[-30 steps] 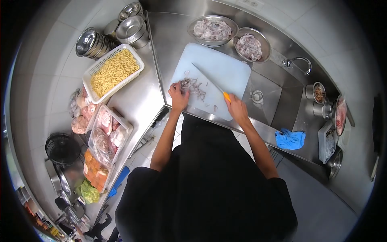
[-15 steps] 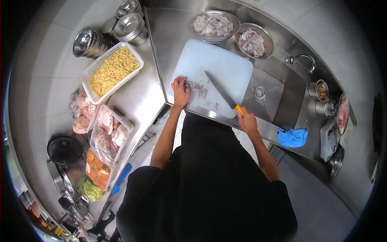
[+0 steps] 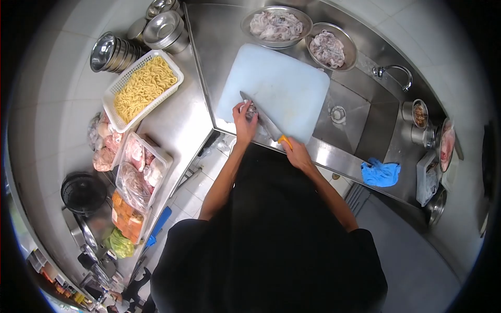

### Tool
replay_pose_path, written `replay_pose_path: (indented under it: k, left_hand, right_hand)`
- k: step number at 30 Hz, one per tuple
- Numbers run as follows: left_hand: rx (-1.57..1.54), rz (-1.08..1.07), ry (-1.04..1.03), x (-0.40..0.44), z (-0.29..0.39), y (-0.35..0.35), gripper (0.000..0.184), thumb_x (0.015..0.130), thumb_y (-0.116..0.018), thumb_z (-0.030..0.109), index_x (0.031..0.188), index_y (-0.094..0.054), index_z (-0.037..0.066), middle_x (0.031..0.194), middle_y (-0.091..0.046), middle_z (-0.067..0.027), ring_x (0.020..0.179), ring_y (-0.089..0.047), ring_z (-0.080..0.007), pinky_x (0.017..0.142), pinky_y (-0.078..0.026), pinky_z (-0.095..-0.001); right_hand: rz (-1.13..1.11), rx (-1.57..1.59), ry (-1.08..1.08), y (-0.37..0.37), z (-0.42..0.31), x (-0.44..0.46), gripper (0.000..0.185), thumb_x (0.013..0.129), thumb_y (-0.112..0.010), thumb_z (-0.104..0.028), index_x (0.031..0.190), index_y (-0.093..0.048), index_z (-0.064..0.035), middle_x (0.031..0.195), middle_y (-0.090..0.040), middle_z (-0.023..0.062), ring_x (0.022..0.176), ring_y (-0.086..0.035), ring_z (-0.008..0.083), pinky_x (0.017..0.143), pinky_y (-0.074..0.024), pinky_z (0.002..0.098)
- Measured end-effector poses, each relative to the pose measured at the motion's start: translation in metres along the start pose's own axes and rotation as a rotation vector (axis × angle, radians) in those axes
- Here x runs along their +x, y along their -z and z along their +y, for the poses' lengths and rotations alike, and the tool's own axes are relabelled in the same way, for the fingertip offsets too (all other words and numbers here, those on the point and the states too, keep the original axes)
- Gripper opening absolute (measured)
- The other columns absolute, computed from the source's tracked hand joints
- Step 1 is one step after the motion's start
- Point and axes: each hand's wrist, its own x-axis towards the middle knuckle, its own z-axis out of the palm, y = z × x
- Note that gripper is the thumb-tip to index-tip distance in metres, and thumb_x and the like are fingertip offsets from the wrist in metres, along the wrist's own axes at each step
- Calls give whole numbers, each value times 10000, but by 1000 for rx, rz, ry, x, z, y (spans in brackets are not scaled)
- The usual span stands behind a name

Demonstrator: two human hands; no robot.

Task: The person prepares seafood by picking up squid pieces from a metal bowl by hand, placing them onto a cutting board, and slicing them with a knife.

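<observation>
A knife with an orange handle [image 3: 267, 124] lies slantwise low on the white cutting board [image 3: 284, 78], its tip toward the upper left. My right hand [image 3: 297, 153] is closed around its handle at the board's front edge. Fingers curled, my left hand [image 3: 245, 121] holds a small heap of greyish sliced seafood [image 3: 251, 109] at the board's lower left, right beside the blade. The fingers partly hide the heap. Behind the board stand a metal bowl of pale seafood pieces [image 3: 276, 27] and a second such bowl [image 3: 327, 48].
To the right are a sink [image 3: 347, 117], a faucet [image 3: 394, 70], a blue cloth [image 3: 380, 172] and small metal pots [image 3: 419, 115]. The left counter carries a basket of yellow noodles [image 3: 143, 88], tubs of raw meat [image 3: 141, 172] and stacked metal bowls [image 3: 167, 31].
The scattered slices have been gathered into a compact heap at my left hand. My right hand has brought the knife left and down, so the blade now lies against the heap.
</observation>
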Motion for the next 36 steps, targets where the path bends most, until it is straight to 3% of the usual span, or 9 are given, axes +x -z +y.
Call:
replay_pose_path:
  k: [9, 13, 19, 21, 22, 23, 25, 31, 36]
  left_hand:
    - [-296, 87, 17, 50, 61, -29, 437, 892, -698, -11, 1320, -688, 76, 1294, -529, -147, 1122, -606, -254, 915, -548, -329]
    - [-451, 54, -141, 115, 132, -83, 461, 839, -731, -3, 1288, -714, 96, 1277, -561, -149, 1146, -593, -305, 970, -514, -369]
    - [-302, -28, -499, 214, 213, -161, 428, 882, -751, 120, 1305, -691, 118, 1310, -580, -139, 1169, -618, -285, 970, -536, -385]
    - [-283, -348, -451, 240, 219, -153, 388, 897, -736, 142, 1281, -694, 104, 1348, -581, -137, 1135, -653, -297, 968, -547, -395]
    - [-269, -511, -418, 250, 218, -145, 369, 905, -728, 153, 1268, -696, 97, 1367, -582, -136, 1118, -670, -303, 967, -552, -401]
    - [-173, -379, -576, 265, 209, -143, 371, 878, -704, 145, 1247, -691, 112, 1340, -607, -131, 1078, -675, -330, 908, -555, -399]
    - [-92, -478, -386, 303, 188, -124, 429, 883, -699, 168, 1308, -655, 132, 1357, -612, -130, 1164, -653, -337, 941, -554, -419]
    - [689, -212, -388, 349, 92, -71, 389, 815, -743, 113, 1201, -694, 116, 1171, -690, -212, 1085, -673, -415, 948, -557, -452]
    - [605, -569, -297, 390, 48, -62, 475, 807, -752, 103, 1271, -659, 142, 1171, -680, -241, 1104, -672, -407, 961, -544, -458]
  right_hand:
    - [99, 56, -58, 61, -38, 7, 420, 1048, -534, -427, 1065, -614, -15, 879, -679, 267, 876, -639, 509, 785, -486, 549]
    - [348, 55, -80, 128, -57, 8, 407, 1045, -551, -429, 1063, -616, -28, 816, -662, 274, 819, -654, 491, 719, -498, 538]
    - [730, -130, -41, 231, -66, 21, 372, 1049, -562, -395, 1019, -623, -30, 755, -663, 270, 735, -667, 492, 624, -492, 558]
    - [766, -210, -66, 253, -64, 24, 366, 1050, -561, -390, 1003, -626, -33, 731, -658, 269, 712, -666, 492, 604, -487, 563]
    - [779, -248, -83, 261, -61, 25, 363, 1051, -561, -387, 996, -628, -34, 719, -656, 269, 701, -666, 492, 593, -485, 566]
    - [787, -241, -59, 264, -53, 27, 364, 1047, -569, -387, 993, -629, -32, 701, -652, 264, 681, -665, 488, 570, -485, 556]
    - [779, -199, -90, 263, -51, 23, 361, 1043, -576, -382, 993, -630, -29, 708, -654, 267, 689, -665, 488, 581, -487, 556]
    - [703, -129, -107, 236, -34, 12, 366, 1032, -590, -386, 1004, -635, -24, 734, -663, 270, 729, -665, 495, 628, -491, 566]
    - [662, -58, -146, 211, -33, 10, 361, 1027, -595, -389, 1019, -643, -31, 762, -674, 269, 753, -666, 499, 647, -491, 568]
